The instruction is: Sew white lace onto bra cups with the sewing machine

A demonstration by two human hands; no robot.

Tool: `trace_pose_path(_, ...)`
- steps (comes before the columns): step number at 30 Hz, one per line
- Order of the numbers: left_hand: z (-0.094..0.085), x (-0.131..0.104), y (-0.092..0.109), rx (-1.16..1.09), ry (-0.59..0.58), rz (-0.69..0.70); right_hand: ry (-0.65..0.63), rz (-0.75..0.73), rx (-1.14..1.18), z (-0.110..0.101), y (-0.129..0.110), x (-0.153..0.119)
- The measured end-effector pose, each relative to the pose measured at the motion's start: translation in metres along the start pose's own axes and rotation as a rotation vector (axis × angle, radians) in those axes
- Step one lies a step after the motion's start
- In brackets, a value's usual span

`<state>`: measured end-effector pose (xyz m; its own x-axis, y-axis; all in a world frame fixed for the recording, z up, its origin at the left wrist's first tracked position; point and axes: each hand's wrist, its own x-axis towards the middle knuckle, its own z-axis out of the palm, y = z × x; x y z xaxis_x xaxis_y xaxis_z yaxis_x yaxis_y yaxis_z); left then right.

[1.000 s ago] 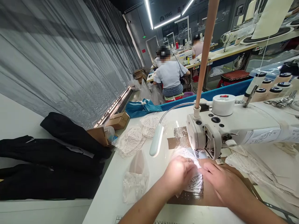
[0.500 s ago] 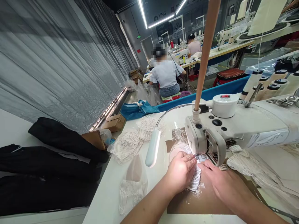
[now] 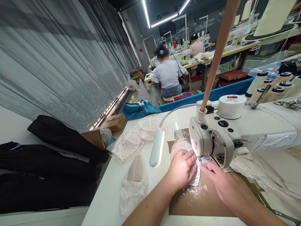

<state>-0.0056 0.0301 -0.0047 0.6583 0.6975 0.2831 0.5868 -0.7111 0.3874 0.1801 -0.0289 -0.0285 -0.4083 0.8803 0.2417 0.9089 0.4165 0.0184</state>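
A white lace piece (image 3: 195, 179) with a rounded pale cup part (image 3: 180, 146) lies under the head of a sewing machine (image 3: 199, 138). My left hand (image 3: 181, 169) is closed on the lace, fingertips pressed together just left of the needle area. From the other side, my right hand (image 3: 217, 177) grips the lace's right edge between thumb and forefinger, close to the presser foot. The needle itself is hidden behind the machine head and my fingers. Below the lace, a brown plate (image 3: 188, 205) covers part of the white tabletop.
A lamp (image 3: 157, 149) on a bendy neck hangs left of my hands. Lace cups (image 3: 129, 146) and a sheer lace piece (image 3: 134, 188) lie on the left. More lace (image 3: 251, 166) is at right, thread cones (image 3: 258, 83) behind. A person (image 3: 169, 73) sits farther back.
The lace has fed away from me under the machine, so less shows below my left hand. Both hands stay on it. The view has shifted slightly.
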Motion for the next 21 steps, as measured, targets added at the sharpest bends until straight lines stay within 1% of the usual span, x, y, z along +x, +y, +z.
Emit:
trace_pose_path(5,0.001,-0.004,0.002,0.092,-0.016,-0.096,-0.006,0.033,0.081,0.005,0.002,-0.002)
trace_pose_path(10,0.002,-0.011,0.003,0.160,-0.011,-0.161,0.055,-0.017,0.095,0.016,0.006,-0.004)
trace_pose_path(12,-0.001,-0.014,0.006,0.198,-0.017,-0.208,0.068,-0.027,0.121,0.021,0.009,-0.006)
trace_pose_path(13,-0.005,-0.016,0.008,0.218,-0.027,-0.238,0.074,-0.034,0.135,0.024,0.010,-0.007)
trace_pose_path(15,-0.018,-0.024,0.013,0.245,-0.072,-0.301,0.092,-0.070,0.168,0.029,0.014,-0.009)
trace_pose_path(18,-0.047,-0.049,0.015,0.200,-0.144,-0.373,0.129,-0.122,0.244,0.035,0.021,-0.012)
trace_pose_path(19,-0.057,-0.062,0.013,0.176,-0.133,-0.395,0.148,-0.134,0.259,0.037,0.023,-0.013)
trace_pose_path(20,-0.067,-0.077,0.010,0.159,-0.087,-0.424,0.166,-0.145,0.267,0.038,0.025,-0.013)
trace_pose_path(21,-0.075,-0.094,0.004,0.166,-0.004,-0.468,0.182,-0.153,0.271,0.040,0.027,-0.014)
